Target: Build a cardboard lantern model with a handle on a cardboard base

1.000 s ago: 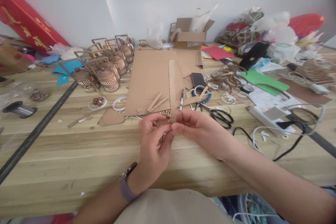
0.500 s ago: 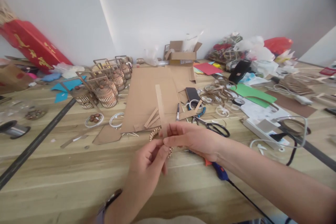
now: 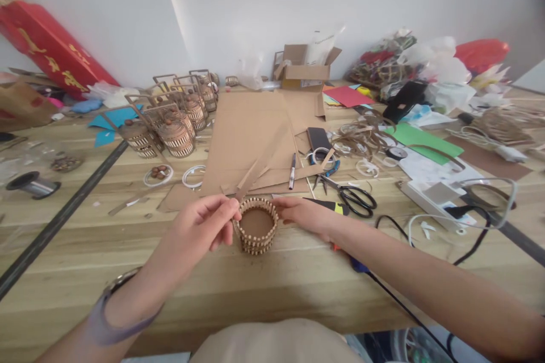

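My left hand [image 3: 210, 218] pinches the lower end of a cardboard strip [image 3: 264, 156], which slants up and right above the cardboard sheet and is blurred at its far end. Just right of those fingers stands a small round woven basket [image 3: 258, 244], open at the top, with a ring of light stubs round its rim and a brown base inside. At the basket's far right side my right hand [image 3: 304, 215] reaches in with fingers stretched out, holding nothing that I can see. Whether its fingertips touch the basket I cannot tell.
A cardboard sheet [image 3: 242, 119] lies beyond the hands, with a marker [image 3: 292, 171] on it. Black-handled scissors [image 3: 357, 199] and a blue corded tool [image 3: 360, 265] lie to the right. Several lidded woven baskets [image 3: 176, 139] stand at back left.
My hands have drawn apart, the left moving left with the strip and the right letting go of it. The strip now tilts right, and the basket has come into full view.
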Action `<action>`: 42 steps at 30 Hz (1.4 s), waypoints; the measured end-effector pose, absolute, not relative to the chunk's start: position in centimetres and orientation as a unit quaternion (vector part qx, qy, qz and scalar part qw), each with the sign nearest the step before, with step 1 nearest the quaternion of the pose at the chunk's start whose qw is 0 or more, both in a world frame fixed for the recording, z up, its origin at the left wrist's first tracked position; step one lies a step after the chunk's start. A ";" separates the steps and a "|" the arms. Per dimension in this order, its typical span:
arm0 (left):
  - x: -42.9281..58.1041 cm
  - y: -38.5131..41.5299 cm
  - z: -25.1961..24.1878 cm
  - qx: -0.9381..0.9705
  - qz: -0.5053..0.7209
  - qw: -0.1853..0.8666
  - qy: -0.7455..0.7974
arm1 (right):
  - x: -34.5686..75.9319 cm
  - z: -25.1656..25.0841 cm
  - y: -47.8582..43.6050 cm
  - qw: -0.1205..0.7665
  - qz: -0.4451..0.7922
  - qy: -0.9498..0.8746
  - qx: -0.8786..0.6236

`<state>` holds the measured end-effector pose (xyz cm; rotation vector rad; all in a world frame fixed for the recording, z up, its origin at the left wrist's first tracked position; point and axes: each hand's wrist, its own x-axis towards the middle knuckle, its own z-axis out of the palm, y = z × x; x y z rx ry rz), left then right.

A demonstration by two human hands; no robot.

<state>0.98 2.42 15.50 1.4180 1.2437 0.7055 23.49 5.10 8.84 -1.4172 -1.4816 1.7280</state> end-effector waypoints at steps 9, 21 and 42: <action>-1.1 3.1 16.6 0.589 0.188 0.557 0.555 | 23.5 10.7 2.1 0.167 0.460 -0.718 -0.495; -1.0 3.6 16.9 0.619 0.155 0.528 0.560 | 25.5 18.9 3.1 0.241 0.052 -0.885 -0.395; 4.0 9.3 19.4 0.742 0.052 0.477 0.468 | 25.6 17.5 4.8 0.270 0.256 -0.822 -0.432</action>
